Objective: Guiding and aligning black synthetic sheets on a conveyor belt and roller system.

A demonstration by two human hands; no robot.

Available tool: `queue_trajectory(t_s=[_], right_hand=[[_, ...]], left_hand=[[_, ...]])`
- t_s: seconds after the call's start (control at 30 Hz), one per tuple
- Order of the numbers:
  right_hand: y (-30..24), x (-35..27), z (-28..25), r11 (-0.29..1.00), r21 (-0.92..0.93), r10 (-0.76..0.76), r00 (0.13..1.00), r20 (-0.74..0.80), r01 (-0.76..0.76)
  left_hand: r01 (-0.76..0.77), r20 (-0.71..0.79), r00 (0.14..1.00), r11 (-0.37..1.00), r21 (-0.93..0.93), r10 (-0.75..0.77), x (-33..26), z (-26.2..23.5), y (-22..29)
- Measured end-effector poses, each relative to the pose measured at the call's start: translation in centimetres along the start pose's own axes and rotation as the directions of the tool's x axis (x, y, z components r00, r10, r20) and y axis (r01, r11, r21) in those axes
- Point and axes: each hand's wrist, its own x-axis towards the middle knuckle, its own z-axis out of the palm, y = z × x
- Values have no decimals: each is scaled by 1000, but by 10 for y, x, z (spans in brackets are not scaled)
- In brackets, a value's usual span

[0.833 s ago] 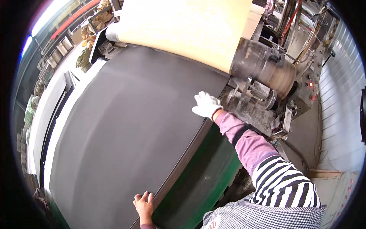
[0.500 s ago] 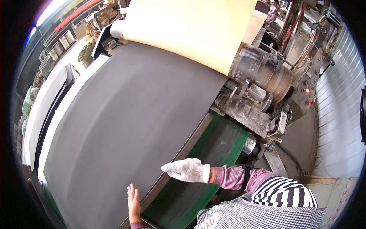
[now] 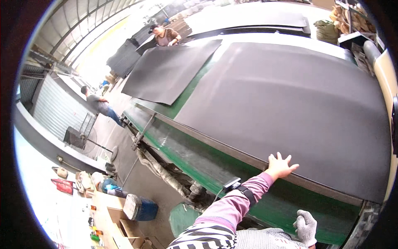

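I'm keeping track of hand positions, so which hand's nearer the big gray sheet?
Left. The left hand is at its near edge, fingers spread over the gray sheet; the gloved right hand is lower in view, clear of it.

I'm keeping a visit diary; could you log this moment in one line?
Left hand: bare, spread at edge of large dark sheet | Right hand: gloved, near green belt | Co-worker: beside smaller dark sheet

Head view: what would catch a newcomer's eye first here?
A broad dark grey sheet dominates the centre and right. The bare left hand is spread at its near edge; the gloved right hand is at lower right. Toward upper left, a co-worker is behind another dark sheet.
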Motion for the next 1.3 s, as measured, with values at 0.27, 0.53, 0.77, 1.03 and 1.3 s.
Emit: queue_trajectory(t_s=[0.27, 0.53, 0.77, 1.03, 1.3], right_hand=[[-7, -9, -33, 997, 39, -73, 996, 49, 71], [23, -8, -49, 969, -248, 21, 999, 30, -13], [49, -14, -66, 932, -347, -103, 994, 30, 107], [73, -16, -68, 901, -398, -157, 985, 74, 174], [42, -4, -83, 989, -57, 116, 949, -292, -138]], left_hand=[[243, -353, 915, 965, 97, -195, -3, -13, -99], [-307, -468, 824, 946, 104, 319, 13, 20, -95], [-395, -431, 757, 870, 296, 491, 7, 33, -2], [-330, -404, 877, 937, -114, 260, 35, -22, -67], [419, -238, 897, 887, 195, -371, 34, -52, -284]])
